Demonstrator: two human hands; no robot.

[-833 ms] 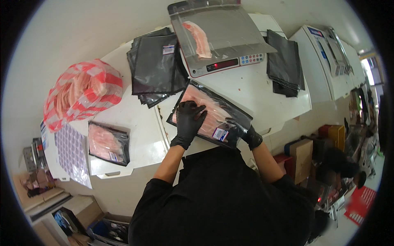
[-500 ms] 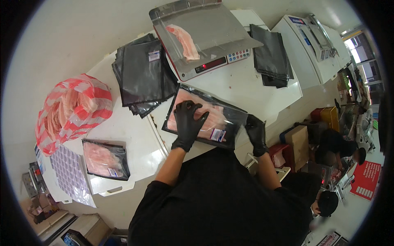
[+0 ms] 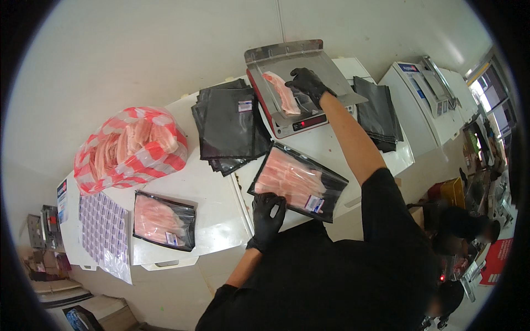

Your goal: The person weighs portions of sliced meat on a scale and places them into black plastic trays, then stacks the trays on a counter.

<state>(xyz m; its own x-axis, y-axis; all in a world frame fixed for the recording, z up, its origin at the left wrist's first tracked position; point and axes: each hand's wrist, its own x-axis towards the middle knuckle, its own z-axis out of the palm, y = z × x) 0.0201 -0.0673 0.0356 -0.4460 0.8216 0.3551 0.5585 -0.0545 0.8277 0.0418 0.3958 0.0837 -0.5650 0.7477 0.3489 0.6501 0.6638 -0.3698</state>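
On the table before me lies a black-backed, clear-fronted bag of sliced pork (image 3: 290, 175) with a small label. At its near left corner is my black-gloved left hand (image 3: 268, 220), thumb and forefinger curled to a pinch on the edge. My black-gloved right hand (image 3: 309, 84) is stretched over the metal pan of the scale (image 3: 317, 65). Its fingers are apart, with the tips beside a pork strip (image 3: 282, 94) on the pan; the strip still rests there.
Black bags (image 3: 226, 124) are stacked left of the scale, more bags (image 3: 378, 113) right of it. A red-and-white striped bag of pork (image 3: 176, 157) stands left, near another filled bag (image 3: 160, 220) and a label sheet (image 3: 105, 229). Beyond is a white machine (image 3: 422, 94); co-workers are at lower right.
My right hand has left the pork bag's right end and moved up over the scale pan. My left hand has slid off the bag's middle to its near left corner. The view has shifted.
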